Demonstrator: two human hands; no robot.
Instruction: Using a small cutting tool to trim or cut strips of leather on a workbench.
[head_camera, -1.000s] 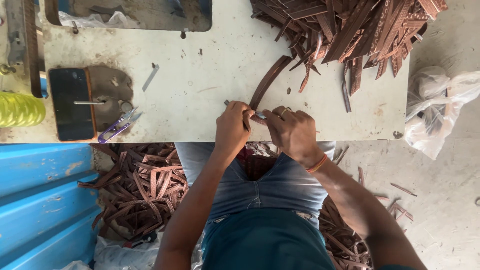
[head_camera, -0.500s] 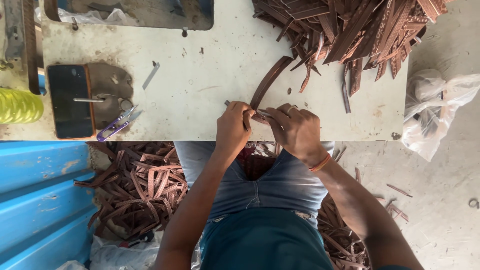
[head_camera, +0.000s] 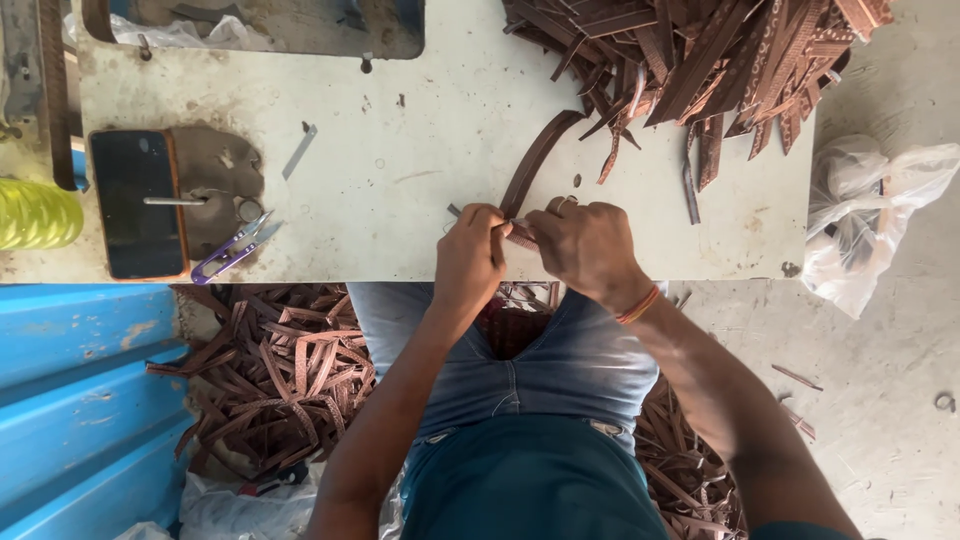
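Both hands pinch one brown strap (head_camera: 535, 165) at the near edge of the white table (head_camera: 400, 230). The left hand (head_camera: 470, 250) and right hand (head_camera: 585, 245) should grip tight and keep it flat.

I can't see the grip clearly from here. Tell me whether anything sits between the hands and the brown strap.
Nothing visible does. The left hand and right hand both pinch the near end of the brown strap at the table edge; the strap pile lies apart, further back.
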